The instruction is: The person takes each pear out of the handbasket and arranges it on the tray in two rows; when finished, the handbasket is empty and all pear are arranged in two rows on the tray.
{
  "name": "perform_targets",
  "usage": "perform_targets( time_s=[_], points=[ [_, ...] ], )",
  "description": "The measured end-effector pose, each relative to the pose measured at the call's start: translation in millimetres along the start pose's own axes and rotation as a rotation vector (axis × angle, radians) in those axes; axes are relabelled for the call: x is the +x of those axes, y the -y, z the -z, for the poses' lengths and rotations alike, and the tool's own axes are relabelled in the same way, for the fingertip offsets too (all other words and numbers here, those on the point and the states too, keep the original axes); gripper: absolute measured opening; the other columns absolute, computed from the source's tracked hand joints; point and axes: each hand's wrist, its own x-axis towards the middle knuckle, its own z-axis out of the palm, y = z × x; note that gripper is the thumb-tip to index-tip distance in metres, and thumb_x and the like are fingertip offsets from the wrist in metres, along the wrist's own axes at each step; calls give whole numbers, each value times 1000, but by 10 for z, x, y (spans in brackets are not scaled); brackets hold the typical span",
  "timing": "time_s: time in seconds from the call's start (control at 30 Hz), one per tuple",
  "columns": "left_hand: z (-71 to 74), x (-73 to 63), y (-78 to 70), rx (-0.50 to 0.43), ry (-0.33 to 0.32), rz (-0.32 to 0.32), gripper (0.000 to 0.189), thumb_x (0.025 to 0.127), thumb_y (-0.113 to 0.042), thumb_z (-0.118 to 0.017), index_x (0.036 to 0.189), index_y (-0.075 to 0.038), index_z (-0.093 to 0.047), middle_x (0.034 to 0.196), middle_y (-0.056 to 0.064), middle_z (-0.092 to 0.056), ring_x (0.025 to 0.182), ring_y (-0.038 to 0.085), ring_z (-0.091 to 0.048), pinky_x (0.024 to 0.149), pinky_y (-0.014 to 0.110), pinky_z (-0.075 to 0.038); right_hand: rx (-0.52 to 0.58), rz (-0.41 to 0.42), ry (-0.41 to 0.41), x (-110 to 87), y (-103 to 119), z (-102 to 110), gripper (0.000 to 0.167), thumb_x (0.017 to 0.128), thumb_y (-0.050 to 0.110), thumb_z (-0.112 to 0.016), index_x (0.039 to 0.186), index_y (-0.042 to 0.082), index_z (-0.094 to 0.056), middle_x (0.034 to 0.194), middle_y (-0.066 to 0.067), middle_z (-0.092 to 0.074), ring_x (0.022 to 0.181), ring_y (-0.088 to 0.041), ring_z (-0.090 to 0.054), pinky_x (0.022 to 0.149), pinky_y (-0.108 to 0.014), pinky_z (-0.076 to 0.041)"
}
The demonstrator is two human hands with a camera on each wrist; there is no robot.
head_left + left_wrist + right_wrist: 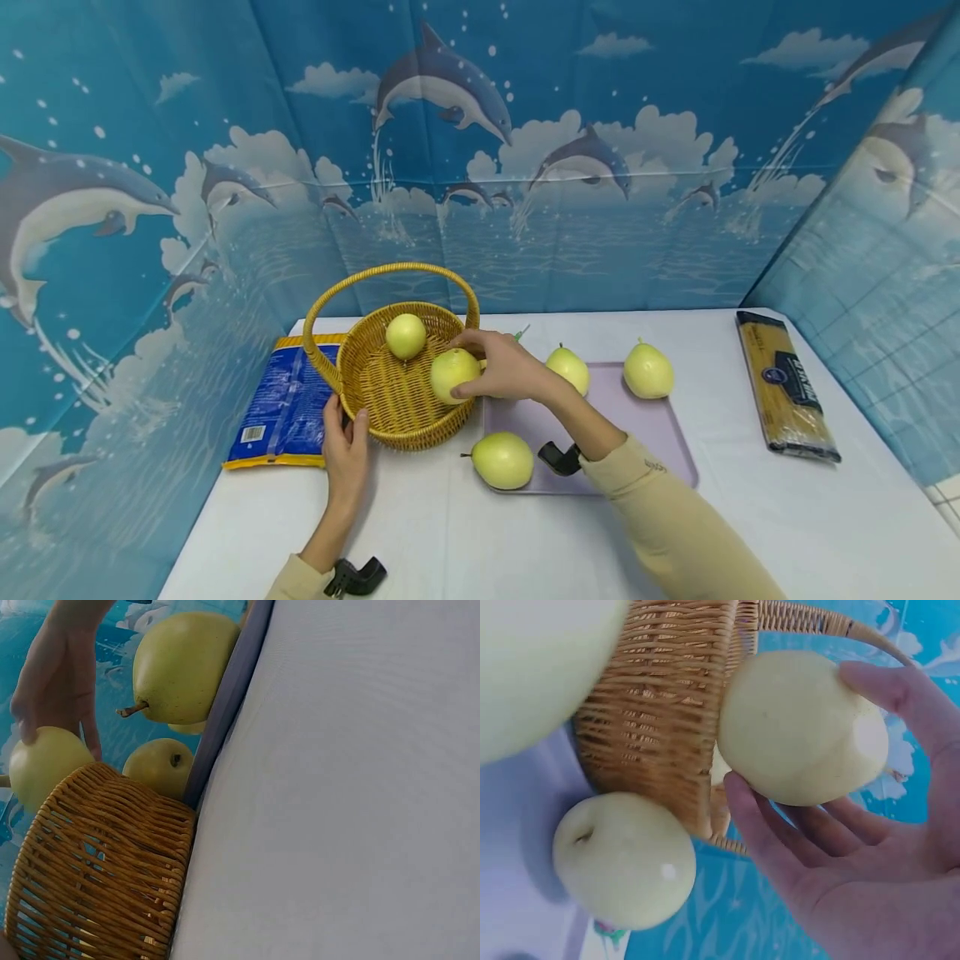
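Observation:
My right hand (504, 367) grips a yellow-green pear (453, 375) between thumb and fingers, over the right side of a wicker basket (393, 437). In the right wrist view, the held pear (799, 727) overlaps the basket's rim. Another pear (406, 336) lies inside the basket at the back. My left hand (347, 454) holds the basket's front left edge, near the base of its arched handle, thumb toward the front. On a pale purple tray (615, 425) are a pear (567, 369) and another pear (648, 369) at the back, and one pear (502, 461) at its front left corner.
A blue and yellow packet (281, 408) lies left of the basket, partly behind it. Far to the right is a pasta packet (787, 387) on the white table (465, 542). A dolphin-printed curtain (480, 208) rises behind the table and along its sides.

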Motion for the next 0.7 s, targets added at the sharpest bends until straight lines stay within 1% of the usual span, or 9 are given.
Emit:
perform_targets(
  time_s=[0.07,0.1,0.17,0.2,0.3,0.33,0.47,0.57,0.7],
  points=[
    [0,2,-3,7,3,4,56,111,-16,-52,163,-6,-31,166,19,-39,154,35,-38,107,1,-34,25,-9,-38,-101,-42,26,63,84,31,-86,139,14,-62,137,-6,-69,130,-29,-64,119,-58,-39],
    [-1,3,-3,13,3,7,57,111,-16,-52,163,-6,-31,166,19,-39,154,34,-38,107,1,-34,44,-12,-54,-151,-60,36,62,83,31,-86,138,15,-63,136,-6,-69,130,-28,-64,118,-58,-40],
    [-2,2,-4,19,5,11,57,112,-17,-51,164,-6,-30,167,19,-37,155,34,-36,107,1,-33,82,-20,-80,-254,-89,58,60,83,30,-87,136,17,-63,135,-4,-70,129,-28,-65,117,-56,-44],
    [-3,2,-4,21,7,12,57,112,-17,-51,164,-6,-30,167,19,-37,155,34,-36,107,1,-33,100,-29,-93,-304,-101,71,60,82,29,-87,136,18,-64,134,-3,-70,129,-27,-65,115,-52,-46],
    [-3,-6,-3,13,7,12,58,112,-16,-51,164,-6,-29,168,19,-36,155,35,-35,107,1,-33,149,-55,-116,-471,-130,115,61,82,26,-88,137,19,-63,135,-3,-69,130,-27,-64,98,-43,-61],
    [-4,-7,-5,12,7,13,58,112,-16,-51,164,-6,-29,168,19,-36,155,34,-35,107,1,-33,154,-67,-125,-536,-145,133,62,82,26,-88,138,19,-62,136,-3,-68,131,-27,-64,98,-42,-61],
    [-4,-8,-17,10,10,17,58,112,-17,-51,164,-7,-29,169,17,-35,155,33,-35,107,1,-33,137,-123,-150,-813,-255,194,63,82,28,-89,138,19,-61,137,-5,-67,132,-29,-63,100,-47,-59],
    [-1,-1,-10,12,13,25,58,112,-17,-51,165,-7,-28,169,17,-34,156,32,-34,107,1,-33,111,-163,-160,-1021,-385,209,63,82,30,-89,138,17,-61,135,-8,-68,132,-33,-63,100,-47,-59],
    [8,8,-4,17,13,36,59,112,-18,-51,165,-7,-27,170,16,-33,157,32,-33,108,1,-32,80,-219,-164,-1264,-538,212,65,83,32,-89,137,9,-61,132,-11,-69,129,-36,-64,96,-42,-61]
  ],
)
